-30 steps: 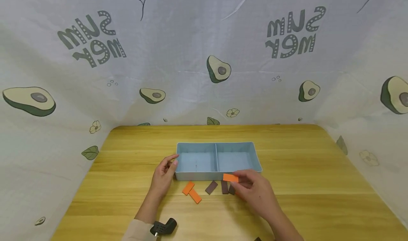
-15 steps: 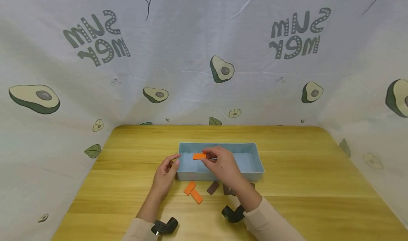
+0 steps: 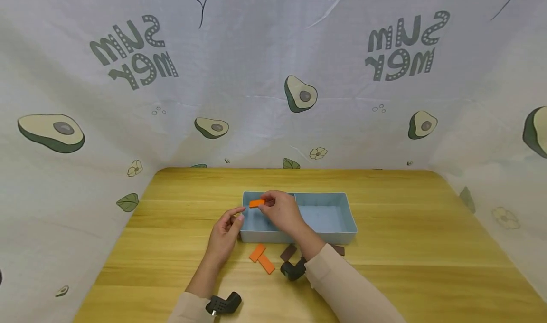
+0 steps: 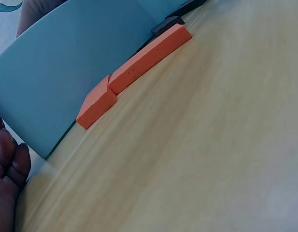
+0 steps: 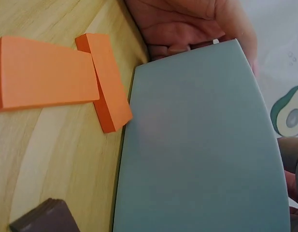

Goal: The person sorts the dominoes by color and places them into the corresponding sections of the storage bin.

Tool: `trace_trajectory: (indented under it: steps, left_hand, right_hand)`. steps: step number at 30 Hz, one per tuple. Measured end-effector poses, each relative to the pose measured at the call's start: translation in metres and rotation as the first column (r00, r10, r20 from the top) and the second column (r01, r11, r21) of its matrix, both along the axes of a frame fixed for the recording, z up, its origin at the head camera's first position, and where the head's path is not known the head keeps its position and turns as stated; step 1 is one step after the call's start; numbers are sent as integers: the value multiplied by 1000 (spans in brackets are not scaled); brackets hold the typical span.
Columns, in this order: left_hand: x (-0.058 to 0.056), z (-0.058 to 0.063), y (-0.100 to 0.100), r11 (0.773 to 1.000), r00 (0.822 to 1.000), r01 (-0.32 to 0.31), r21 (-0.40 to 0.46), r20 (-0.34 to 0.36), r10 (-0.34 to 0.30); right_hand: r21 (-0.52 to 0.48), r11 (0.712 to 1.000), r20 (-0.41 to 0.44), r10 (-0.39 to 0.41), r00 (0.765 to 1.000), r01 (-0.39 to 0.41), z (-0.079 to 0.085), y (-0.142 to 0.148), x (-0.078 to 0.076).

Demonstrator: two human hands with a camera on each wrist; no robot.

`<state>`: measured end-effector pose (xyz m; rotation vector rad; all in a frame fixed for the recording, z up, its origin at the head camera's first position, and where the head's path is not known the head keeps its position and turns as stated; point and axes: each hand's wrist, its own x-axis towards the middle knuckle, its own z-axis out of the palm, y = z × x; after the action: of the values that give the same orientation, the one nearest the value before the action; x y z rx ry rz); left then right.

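A pale blue two-compartment box (image 3: 325, 237) stands in the middle of the table. Inside the outline of its left compartment, my right hand (image 3: 283, 212) pinches a small orange rectangular block (image 3: 256, 203) by its right end. The front wall hides most of that hand in the right wrist view. My left hand (image 3: 224, 233) rests against the box's left end, thumb and index fingertips at the rim, fingers loosely bent. Two orange blocks (image 5: 47, 75) lie touching each other on the table before the box's left front. A dark brown block (image 3: 288, 252) lies to their right.
Another brown block (image 3: 338, 250) shows beyond the right forearm, which covers part of the table there. Black wrist devices (image 3: 224, 304) sit at both cuffs. A white cloth printed with avocados (image 3: 301, 94) hangs behind the wooden table (image 3: 397, 228).
The right hand has carried the orange block from in front of the box up and left over its left compartment. The left hand stays at the box's left end.
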<state>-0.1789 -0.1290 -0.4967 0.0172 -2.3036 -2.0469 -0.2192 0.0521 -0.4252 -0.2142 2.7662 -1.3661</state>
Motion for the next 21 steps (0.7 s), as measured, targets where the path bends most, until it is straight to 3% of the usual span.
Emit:
trace_trajectory:
  steps: [6,21]
  left_hand:
    - [0,2,0,1000,1000,3,-3,-3,-3]
    - [1,1,2,1000,1000,-4,0,-22,4]
  right_hand:
    - [12,1000,17,0,1000,0,-7,-7,-8]
    - [293,956,-65,27,998,-7,-13,-11,-11]
